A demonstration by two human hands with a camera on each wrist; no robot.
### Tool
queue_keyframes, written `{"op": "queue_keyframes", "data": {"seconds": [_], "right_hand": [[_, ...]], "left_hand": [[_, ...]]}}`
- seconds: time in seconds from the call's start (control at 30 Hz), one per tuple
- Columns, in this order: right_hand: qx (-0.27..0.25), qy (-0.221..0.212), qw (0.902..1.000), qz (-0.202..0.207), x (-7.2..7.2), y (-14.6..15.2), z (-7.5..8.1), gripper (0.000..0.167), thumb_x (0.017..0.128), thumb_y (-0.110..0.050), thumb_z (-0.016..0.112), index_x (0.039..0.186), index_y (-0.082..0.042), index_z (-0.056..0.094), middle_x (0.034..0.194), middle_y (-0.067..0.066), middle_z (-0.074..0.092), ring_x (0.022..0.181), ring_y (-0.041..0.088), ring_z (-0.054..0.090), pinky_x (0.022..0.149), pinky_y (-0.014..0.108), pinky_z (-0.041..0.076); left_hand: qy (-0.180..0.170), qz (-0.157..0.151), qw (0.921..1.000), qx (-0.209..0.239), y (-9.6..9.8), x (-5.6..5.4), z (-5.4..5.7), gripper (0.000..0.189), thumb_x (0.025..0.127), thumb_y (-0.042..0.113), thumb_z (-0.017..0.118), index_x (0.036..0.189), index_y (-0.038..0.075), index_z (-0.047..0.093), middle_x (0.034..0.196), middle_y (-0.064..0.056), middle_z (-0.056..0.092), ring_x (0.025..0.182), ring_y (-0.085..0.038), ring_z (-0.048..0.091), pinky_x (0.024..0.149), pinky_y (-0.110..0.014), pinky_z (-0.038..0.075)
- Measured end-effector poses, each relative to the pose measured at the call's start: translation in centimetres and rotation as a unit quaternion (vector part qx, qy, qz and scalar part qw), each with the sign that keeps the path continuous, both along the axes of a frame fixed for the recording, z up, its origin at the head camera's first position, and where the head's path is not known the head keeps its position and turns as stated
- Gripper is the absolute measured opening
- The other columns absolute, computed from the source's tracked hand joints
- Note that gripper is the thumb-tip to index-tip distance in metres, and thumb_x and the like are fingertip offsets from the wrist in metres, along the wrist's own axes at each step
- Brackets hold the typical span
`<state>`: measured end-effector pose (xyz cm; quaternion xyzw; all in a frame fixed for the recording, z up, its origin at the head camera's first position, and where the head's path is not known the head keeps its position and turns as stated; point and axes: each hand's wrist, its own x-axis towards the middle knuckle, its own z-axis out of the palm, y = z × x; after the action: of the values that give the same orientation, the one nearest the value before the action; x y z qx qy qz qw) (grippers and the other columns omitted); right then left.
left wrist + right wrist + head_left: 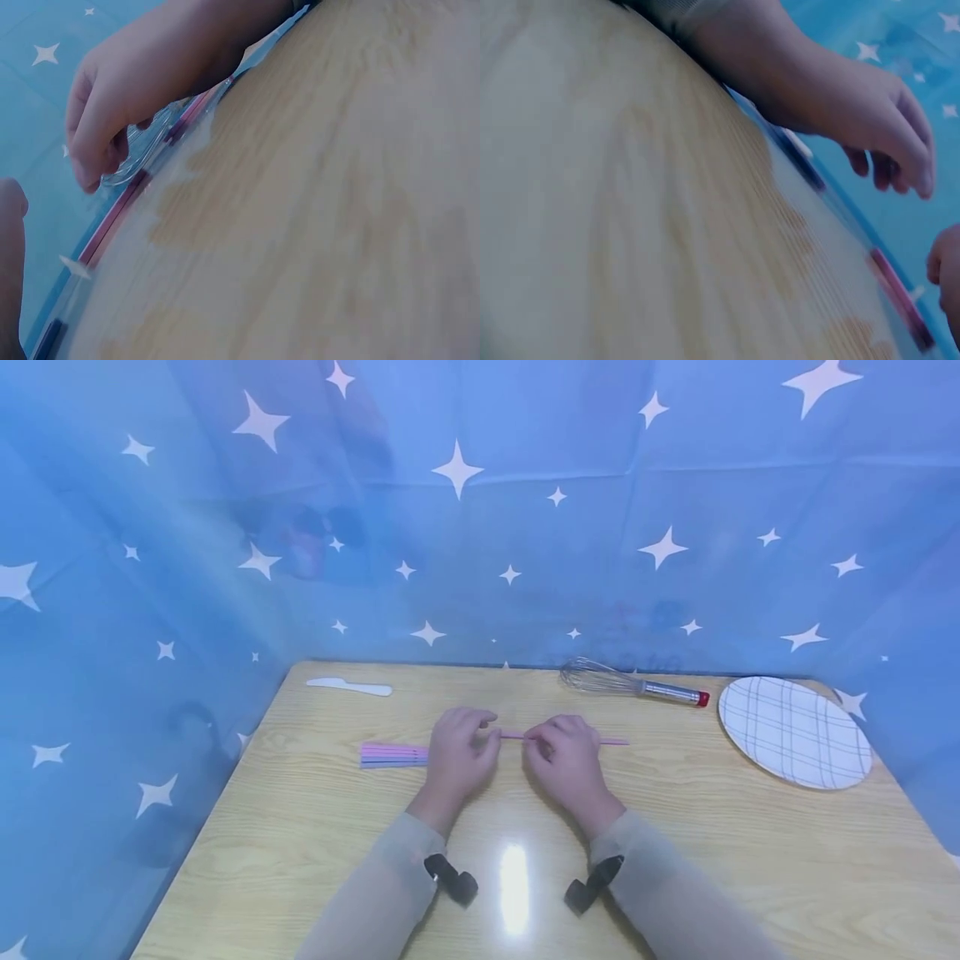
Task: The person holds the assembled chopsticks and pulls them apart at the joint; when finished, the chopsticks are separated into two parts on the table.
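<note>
A slim pink stick point(512, 735), like a chopstick, lies crosswise on the table beneath and between the two hands. My left hand point(462, 752) is close to its left end, thumb and fingers loosely bent with a gap between them. Over the stick's middle hangs my right hand point(564, 760), its fingertips above the stick point(112, 225) in the left wrist view. Neither hand holds anything visible. Left of the left hand lies a row of pink, purple and blue sticks point(393, 755), their right ends hidden by that hand. In the right wrist view the left hand point(847, 97) hovers near them.
A white plastic knife point(349, 686) lies at the back left. At the back is a wire whisk point(633, 683) with a red-tipped handle. A white plate with grid lines point(795, 732) stands at the right. Behind the table point(300, 860) hangs a blue star-patterned curtain point(510, 527).
</note>
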<state>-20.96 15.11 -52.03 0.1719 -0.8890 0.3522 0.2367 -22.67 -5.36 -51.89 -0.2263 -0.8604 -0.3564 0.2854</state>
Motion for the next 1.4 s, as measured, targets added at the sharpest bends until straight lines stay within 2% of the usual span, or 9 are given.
{"op": "queue_keyframes", "data": {"seconds": [0.37,0.6,0.7,0.9,1.0,1.07,1.13,1.4], "right_hand": [[0.017,-0.02,0.9986,0.045,0.3,-4.9,0.6,0.007,0.091,-0.017,0.079,0.097,-0.013,0.081,0.098,0.0,0.072,0.106,0.028,0.059,0.102,0.059,0.034],[0.035,-0.024,0.9968,0.068,0.1,-7.0,0.3,0.007,0.09,-0.02,0.079,0.096,-0.018,0.081,0.098,-0.004,0.072,0.106,0.025,0.058,0.099,0.054,0.038],[0.036,-0.022,0.9966,0.071,0.0,-7.8,0.1,0.007,0.09,-0.021,0.079,0.096,-0.018,0.081,0.097,-0.004,0.07,0.105,0.024,0.058,0.098,0.052,0.039],[0.024,-0.015,0.9954,0.091,-0.4,-9.6,0.0,0.005,0.09,-0.017,0.08,0.095,-0.016,0.081,0.095,-0.004,0.068,0.102,0.023,0.058,0.1,0.048,0.043],[0.027,-0.019,0.9942,0.103,-0.7,-10.5,0.1,0.005,0.093,-0.016,0.079,0.098,-0.015,0.081,0.096,-0.004,0.068,0.1,0.022,0.058,0.099,0.044,0.047],[0.037,-0.029,0.9937,0.102,-0.9,-11.0,0.0,0.008,0.094,-0.017,0.078,0.101,-0.015,0.081,0.098,-0.004,0.068,0.1,0.02,0.057,0.095,0.041,0.047],[0.05,-0.035,0.9933,0.098,-1.0,-11.4,0.0,0.01,0.094,-0.019,0.079,0.103,-0.015,0.082,0.099,-0.004,0.068,0.101,0.02,0.057,0.095,0.04,0.048],[0.066,-0.045,0.9917,0.101,-0.8,-12.1,-0.1,0.015,0.095,-0.019,0.08,0.108,-0.013,0.084,0.101,0.002,0.072,0.102,0.025,0.059,0.093,0.044,0.049]], "left_hand": [[-0.038,0.032,0.9986,-0.017,-3.7,0.6,-0.1,0.02,0.099,0.022,0.071,0.115,0.011,0.077,0.107,-0.003,0.074,0.105,-0.025,0.064,0.102,-0.043,0.048],[-0.028,0.047,0.9985,0.003,-7.7,0.8,-0.4,0.019,0.095,0.02,0.073,0.109,0.007,0.078,0.105,-0.006,0.075,0.099,-0.027,0.064,0.092,-0.045,0.051],[-0.037,0.061,0.9974,0.006,-9.6,1.0,-0.4,0.019,0.094,0.02,0.075,0.108,0.007,0.079,0.108,-0.007,0.075,0.1,-0.028,0.064,0.091,-0.046,0.051],[-0.121,0.083,0.9891,-0.007,-12.2,1.3,-0.6,0.02,0.09,0.022,0.078,0.108,0.012,0.079,0.113,-0.004,0.067,0.11,-0.028,0.056,0.104,-0.052,0.041],[-0.172,0.078,0.9819,-0.019,-12.7,1.1,-0.7,0.018,0.088,0.019,0.076,0.106,0.016,0.079,0.114,0.0,0.064,0.114,-0.026,0.052,0.106,-0.052,0.036],[-0.193,0.074,0.9781,-0.022,-12.9,1.0,-0.7,0.018,0.087,0.017,0.074,0.105,0.017,0.079,0.115,0.001,0.064,0.114,-0.025,0.052,0.106,-0.051,0.036],[-0.207,0.07,0.9756,-0.02,-13.0,0.9,-0.7,0.019,0.086,0.014,0.073,0.104,0.017,0.079,0.116,0.001,0.065,0.115,-0.024,0.051,0.105,-0.05,0.036],[-0.211,0.068,0.9743,-0.037,-13.6,1.1,-0.5,0.018,0.093,0.008,0.065,0.104,0.015,0.078,0.115,-0.001,0.066,0.116,-0.027,0.053,0.109,-0.052,0.033]]}}
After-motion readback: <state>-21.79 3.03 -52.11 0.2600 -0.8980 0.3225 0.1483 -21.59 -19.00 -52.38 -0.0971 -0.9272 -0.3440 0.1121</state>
